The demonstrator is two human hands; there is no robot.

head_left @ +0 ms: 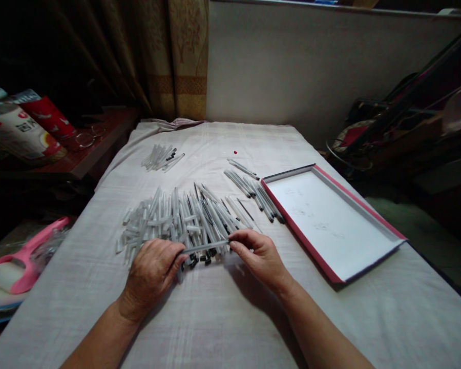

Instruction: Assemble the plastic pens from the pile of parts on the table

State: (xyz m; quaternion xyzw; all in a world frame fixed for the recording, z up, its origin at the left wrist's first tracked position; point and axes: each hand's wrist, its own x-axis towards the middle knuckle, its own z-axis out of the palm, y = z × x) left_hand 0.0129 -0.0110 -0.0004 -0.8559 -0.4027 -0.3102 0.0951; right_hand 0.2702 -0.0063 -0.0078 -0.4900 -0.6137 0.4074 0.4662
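Between my two hands a clear pen barrel (207,247) is stretched out level, just in front of a heap of pen parts. My left hand (153,269) is closed round its left end. At the right end, my right hand (255,256) pinches the tip between thumb and finger; what small piece may sit there is hidden. The heap (169,218) holds many clear barrels, caps and dark refills. Small black end plugs (205,259) lie at its near edge, partly behind the barrel.
Pens with black ends (253,192) lie in a row beside a shallow red-edged box lid (326,264). A smaller pile of clear parts (159,156) and a tiny red piece (235,152) lie farther back. A pink tape dispenser (26,256) stands left of the cloth-covered table (215,333).
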